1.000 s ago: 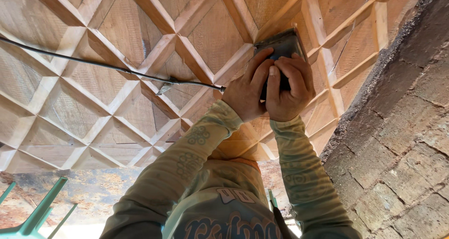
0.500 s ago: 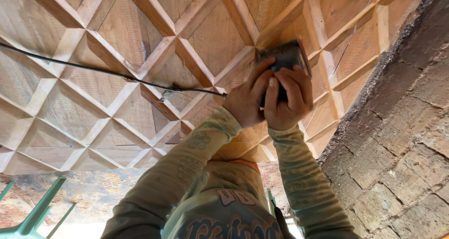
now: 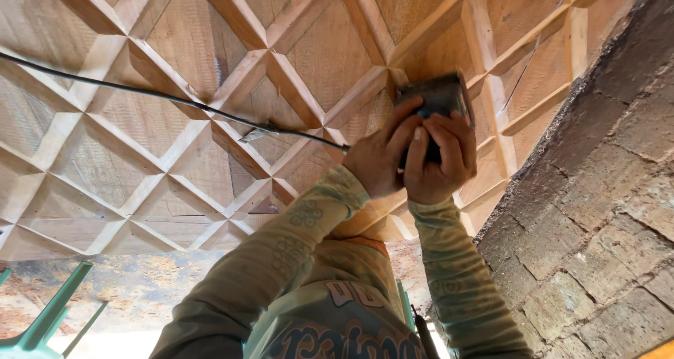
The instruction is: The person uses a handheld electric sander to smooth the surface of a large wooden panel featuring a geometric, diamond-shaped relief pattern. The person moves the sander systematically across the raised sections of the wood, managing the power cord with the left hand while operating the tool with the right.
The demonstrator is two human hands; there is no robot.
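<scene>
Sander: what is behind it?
The sander is pressed against a wooden lattice panel, gripped by the left hand and right hand. The wood it covers is hidden.

ceiling panel [image 3: 330,50]: rough matt wood | wall [image 3: 597,190]: coarse brick

Rough brick wall [image 3: 597,211] at right, green metal frame [image 3: 49,320] low left, rusty mottled surface [image 3: 140,282] beyond.

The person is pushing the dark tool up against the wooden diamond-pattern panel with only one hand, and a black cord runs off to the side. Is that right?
Not quite. The head view shows both hands on the dark tool: the left hand and the right hand grip it together. The rest holds: it presses against the wooden diamond-pattern panel, and the black cord runs off to the side.
</scene>
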